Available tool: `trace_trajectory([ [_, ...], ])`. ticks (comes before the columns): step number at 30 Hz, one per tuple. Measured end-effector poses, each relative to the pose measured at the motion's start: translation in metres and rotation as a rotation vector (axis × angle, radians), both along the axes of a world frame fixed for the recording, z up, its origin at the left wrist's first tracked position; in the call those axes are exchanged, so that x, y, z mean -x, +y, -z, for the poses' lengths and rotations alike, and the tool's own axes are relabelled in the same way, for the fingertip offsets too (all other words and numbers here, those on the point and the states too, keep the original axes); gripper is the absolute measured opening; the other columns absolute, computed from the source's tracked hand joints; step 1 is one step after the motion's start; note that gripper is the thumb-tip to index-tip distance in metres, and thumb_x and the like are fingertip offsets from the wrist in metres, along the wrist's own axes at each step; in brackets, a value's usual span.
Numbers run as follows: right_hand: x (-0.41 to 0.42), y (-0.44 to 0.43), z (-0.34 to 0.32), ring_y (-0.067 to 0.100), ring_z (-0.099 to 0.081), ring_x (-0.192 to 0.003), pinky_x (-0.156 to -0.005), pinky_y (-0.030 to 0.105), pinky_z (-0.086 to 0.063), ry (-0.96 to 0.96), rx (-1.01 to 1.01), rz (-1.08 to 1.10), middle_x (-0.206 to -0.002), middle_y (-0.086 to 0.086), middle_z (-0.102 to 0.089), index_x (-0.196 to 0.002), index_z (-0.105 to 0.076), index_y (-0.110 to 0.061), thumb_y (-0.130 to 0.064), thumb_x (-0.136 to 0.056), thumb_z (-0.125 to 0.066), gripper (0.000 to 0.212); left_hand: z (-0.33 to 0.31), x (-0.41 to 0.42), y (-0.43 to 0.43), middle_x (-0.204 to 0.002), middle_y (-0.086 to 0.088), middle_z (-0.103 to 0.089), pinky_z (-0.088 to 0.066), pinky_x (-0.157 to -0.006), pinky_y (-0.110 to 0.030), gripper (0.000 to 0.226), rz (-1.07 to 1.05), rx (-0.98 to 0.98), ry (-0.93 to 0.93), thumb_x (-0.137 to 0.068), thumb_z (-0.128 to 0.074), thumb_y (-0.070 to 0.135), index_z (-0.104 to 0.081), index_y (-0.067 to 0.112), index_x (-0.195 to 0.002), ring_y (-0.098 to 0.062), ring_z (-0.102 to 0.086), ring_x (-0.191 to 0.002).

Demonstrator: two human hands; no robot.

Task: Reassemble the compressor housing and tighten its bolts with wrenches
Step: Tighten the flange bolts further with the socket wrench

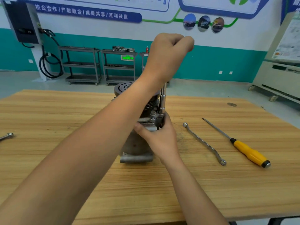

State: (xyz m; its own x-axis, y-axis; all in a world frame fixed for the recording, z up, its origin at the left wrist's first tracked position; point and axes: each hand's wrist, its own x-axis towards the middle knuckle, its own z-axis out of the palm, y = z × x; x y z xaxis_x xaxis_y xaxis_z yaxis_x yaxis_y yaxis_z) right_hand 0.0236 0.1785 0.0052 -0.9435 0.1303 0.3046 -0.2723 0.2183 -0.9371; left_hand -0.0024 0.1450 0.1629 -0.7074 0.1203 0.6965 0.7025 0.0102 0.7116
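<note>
The grey metal compressor (138, 148) stands upright in the middle of the wooden table (65, 120), with a finned cylinder and a round slotted top plate. A chrome socket wrench (162, 101) stands vertically on a bolt at the housing's right flange. My left hand (168, 52) is raised above it, fist curled round the wrench's top, whose handle is hidden. My right hand (159, 135) grips the flange and the base of the socket, thumb on the housing's front. Another bolt head (153, 114) shows on the flange just left of the socket.
A double ring spanner (204, 143) and a yellow-handled screwdriver (240, 145) lie on the table to the right. A loose bolt (8, 136) lies at the left edge. Grey shelf carts (82, 65) and a wheeled cabinet (279, 78) stand beyond the table.
</note>
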Motion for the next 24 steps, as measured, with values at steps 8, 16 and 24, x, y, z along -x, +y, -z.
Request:
trace_trajectory([
  [8,-0.004,0.029,-0.021,0.008,-0.054,-0.117,-0.097,0.028,-0.046,-0.117,-0.044,-0.174,-0.127,-0.007,-0.056,-0.135,-0.042,-0.025,-0.049,-0.058,-0.082,0.091,-0.01,0.003,-0.01,-0.051,-0.003,-0.02,-0.013,-0.049,-0.025,0.044,-0.035,0.041,-0.136,-0.089,-0.046,0.003,-0.029,0.017,-0.05,-0.014,-0.016,-0.044],
  [16,-0.016,0.071,-0.077,0.007,-0.059,-0.106,-0.087,0.022,-0.046,0.044,0.153,0.043,-0.113,-0.007,-0.064,-0.116,-0.061,-0.023,-0.024,-0.091,-0.059,0.026,-0.059,-0.019,-0.028,-0.048,0.006,-0.017,-0.019,-0.049,-0.019,0.041,-0.069,0.187,-0.127,-0.099,-0.029,0.008,-0.02,0.019,-0.061,-0.011,-0.013,-0.047],
  [24,-0.008,0.057,-0.103,-0.004,-0.06,-0.078,-0.069,0.017,-0.044,0.152,-0.133,-0.07,-0.087,-0.016,-0.065,-0.112,-0.067,-0.017,-0.024,-0.093,-0.056,0.023,-0.032,-0.018,-0.025,-0.059,-0.004,-0.017,-0.013,-0.048,-0.023,0.039,-0.125,0.064,-0.125,-0.088,-0.047,0.009,-0.026,0.017,-0.056,-0.016,-0.013,-0.046],
])
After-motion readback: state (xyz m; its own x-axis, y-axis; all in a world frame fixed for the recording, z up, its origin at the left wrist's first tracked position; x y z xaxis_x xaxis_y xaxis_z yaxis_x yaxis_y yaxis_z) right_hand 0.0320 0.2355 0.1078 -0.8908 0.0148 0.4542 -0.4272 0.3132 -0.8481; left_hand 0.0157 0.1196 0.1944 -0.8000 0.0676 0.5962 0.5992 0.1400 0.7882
